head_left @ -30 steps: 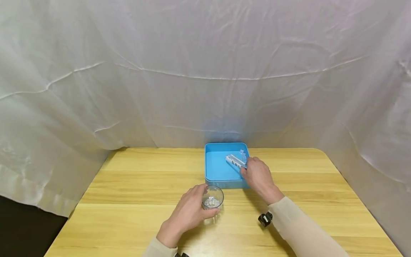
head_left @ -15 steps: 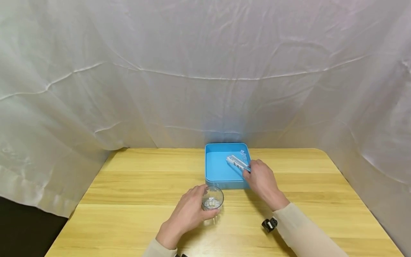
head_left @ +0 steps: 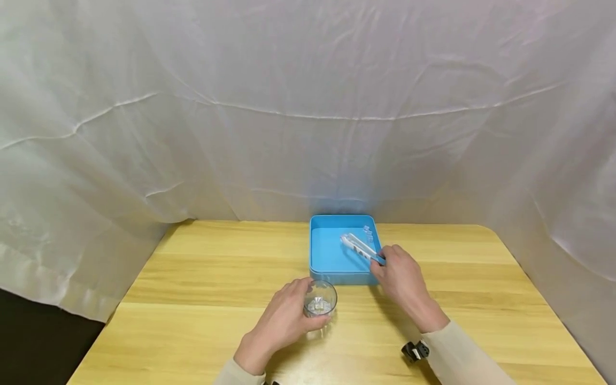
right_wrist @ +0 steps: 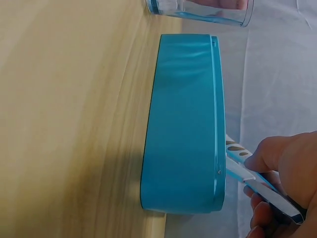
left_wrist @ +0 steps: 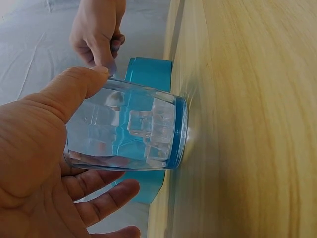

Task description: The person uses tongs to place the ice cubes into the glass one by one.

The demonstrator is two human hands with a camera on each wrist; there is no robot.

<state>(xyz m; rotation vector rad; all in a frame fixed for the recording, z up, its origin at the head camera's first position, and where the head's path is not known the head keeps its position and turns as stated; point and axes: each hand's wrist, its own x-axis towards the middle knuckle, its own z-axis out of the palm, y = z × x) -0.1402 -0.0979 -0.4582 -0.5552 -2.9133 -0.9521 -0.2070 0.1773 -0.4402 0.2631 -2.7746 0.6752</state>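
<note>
A clear glass (head_left: pixel 320 299) stands upright on the table, with several clear cubes (left_wrist: pixel 154 128) at its bottom. My left hand (head_left: pixel 284 315) holds it from the left, thumb on one side and fingers on the other. Above the right front corner of a blue square tray (head_left: pixel 341 278), my right hand (head_left: pixel 400 275) grips white-and-blue tongs (head_left: pixel 361 248). Their tips are over the tray; whether they pinch a cube is too small to tell. Along the tray's right side lie several loose clear cubes (head_left: pixel 368 234). In the right wrist view the tray's wall hides the tongs' tips.
The wooden table (head_left: pixel 216 262) spreads to both sides of the tray. A pale grey curtain (head_left: pixel 289 149) hangs behind the tray and along both sides. A small black device (head_left: pixel 415 352) is at my right wrist.
My right hand has drawn a little to the right and towards me with the tongs. The left hand and the glass have stayed in place.
</note>
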